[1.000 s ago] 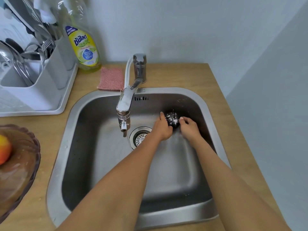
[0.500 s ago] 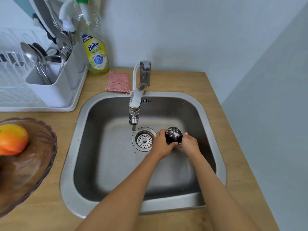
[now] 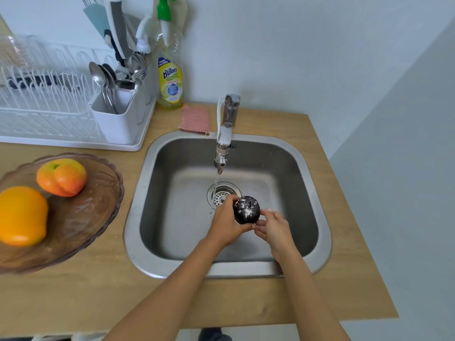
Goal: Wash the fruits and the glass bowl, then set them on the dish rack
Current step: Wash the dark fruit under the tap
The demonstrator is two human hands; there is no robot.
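Over the steel sink (image 3: pixel 317 205), my left hand (image 3: pixel 225 223) grips a dark round fruit (image 3: pixel 247 209) flecked with white foam. My right hand (image 3: pixel 272 226) touches its lower right side with thumb and fingertips. The fruit sits just right of the drain (image 3: pixel 222 194). A thin stream of water falls from the tap (image 3: pixel 222 153) to the drain, left of the fruit. On the counter at left, a tinted glass bowl (image 3: pixel 98 200) holds a peach-coloured fruit (image 3: pixel 61 177) and an orange (image 3: pixel 22 215). A white dish rack (image 3: pixel 49 114) stands at the back left.
A cutlery holder (image 3: pixel 118 119) full of spoons and forks sits in the rack's right end. A yellow dish soap bottle (image 3: pixel 170 82) and a pink sponge cloth (image 3: pixel 195 119) lie behind the sink. A wall closes the right side.
The fruit has been lifted from the sink's back wall toward me and held up near the drain. The view has pulled back, bringing the bowl and rack into sight.
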